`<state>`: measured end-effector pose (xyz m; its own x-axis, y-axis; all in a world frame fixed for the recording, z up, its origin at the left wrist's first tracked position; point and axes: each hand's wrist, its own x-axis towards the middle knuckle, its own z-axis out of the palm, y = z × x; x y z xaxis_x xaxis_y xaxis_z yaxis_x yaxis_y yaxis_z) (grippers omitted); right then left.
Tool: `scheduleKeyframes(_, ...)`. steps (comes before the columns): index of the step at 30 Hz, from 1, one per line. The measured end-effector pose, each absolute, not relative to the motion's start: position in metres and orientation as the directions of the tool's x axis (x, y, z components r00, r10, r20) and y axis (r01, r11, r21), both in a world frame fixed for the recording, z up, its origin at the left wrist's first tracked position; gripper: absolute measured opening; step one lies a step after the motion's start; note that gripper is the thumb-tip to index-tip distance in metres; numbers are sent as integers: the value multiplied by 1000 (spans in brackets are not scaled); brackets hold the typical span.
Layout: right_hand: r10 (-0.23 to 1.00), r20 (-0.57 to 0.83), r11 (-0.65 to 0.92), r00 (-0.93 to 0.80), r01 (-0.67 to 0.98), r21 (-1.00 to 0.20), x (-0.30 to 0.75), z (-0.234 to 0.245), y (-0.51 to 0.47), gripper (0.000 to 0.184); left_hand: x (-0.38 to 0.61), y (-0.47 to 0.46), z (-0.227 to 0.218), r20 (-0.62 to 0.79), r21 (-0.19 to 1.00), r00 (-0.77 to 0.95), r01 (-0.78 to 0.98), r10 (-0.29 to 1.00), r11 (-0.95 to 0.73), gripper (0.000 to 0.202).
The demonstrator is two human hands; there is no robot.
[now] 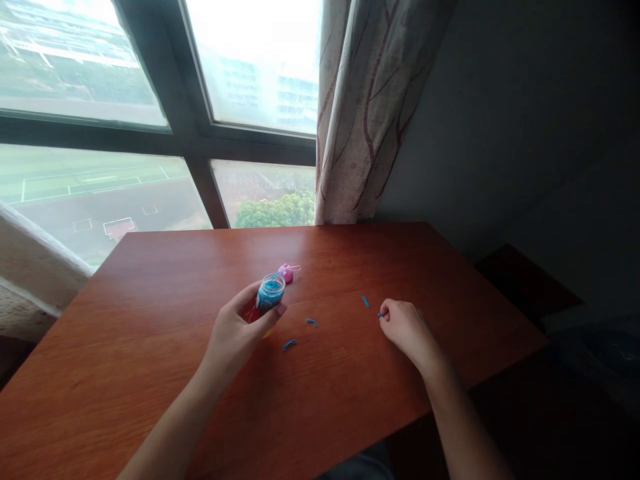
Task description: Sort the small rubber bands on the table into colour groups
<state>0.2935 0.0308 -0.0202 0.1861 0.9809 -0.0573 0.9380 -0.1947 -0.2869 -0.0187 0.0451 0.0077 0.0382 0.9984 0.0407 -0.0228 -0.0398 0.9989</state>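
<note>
My left hand [234, 332] is wrapped round a small clear jar [271, 292] filled with blue pieces, tilted with its open mouth facing right. My right hand [406, 328] rests on the wooden table [150, 347] with its fingers pinched on a small blue piece [381, 315]. Three more blue pieces lie loose on the table between the hands: one [366, 301] just left of the right hand, one [311, 322] in the middle, one [289, 344] nearer to me. A pink lid or cap [287, 272] lies just beyond the jar.
A large window [150, 120] runs along the far side, with a patterned curtain [370, 113] hanging at the table's back right corner. A dark wall stands to the right. The table's right edge drops off to a dark floor area.
</note>
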Motion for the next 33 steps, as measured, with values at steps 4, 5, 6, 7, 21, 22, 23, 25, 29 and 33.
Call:
scheduleKeyframes(4,986,-68,-167,153,920,-355,293,-21,38,15,-18,45,9,39,999,31,-36,999,-38,54)
scheduleKeyframes(5,987,-68,-158,142,912,-378,292,-21,41,14,-18,45,9,39,999,32,-38,999,-37,54)
scheduleKeyframes(6,988,-66,-151,136,904,-399,292,-21,44,13,-18,45,8,39,999,35,-38,999,-38,54)
scheduleKeyframes(7,989,-62,-149,135,897,-415,291,-22,48,12,-18,45,8,40,999,39,-38,998,-38,53)
scheduleKeyframes(21,983,-89,-180,163,957,-227,262,-19,72,17,-20,46,8,70,998,50,-11,996,-69,47)
scheduleKeyframes(22,982,-97,-181,164,960,-212,261,-18,72,17,-20,46,7,74,997,51,-13,996,-73,47)
scheduleKeyframes(23,981,-104,-183,165,963,-199,261,-17,73,18,-20,46,7,78,997,51,-12,996,-77,47)
scheduleKeyframes(25,978,-117,-189,170,966,-177,261,-15,73,19,-20,46,7,85,996,53,-4,995,-85,46)
scheduleKeyframes(29,973,-132,-208,188,966,-156,260,-10,74,21,-20,45,7,91,995,41,30,995,-92,46)
scheduleKeyframes(33,985,-137,-136,105,962,-236,249,-4,74,18,-20,45,6,97,994,46,37,994,-99,48)
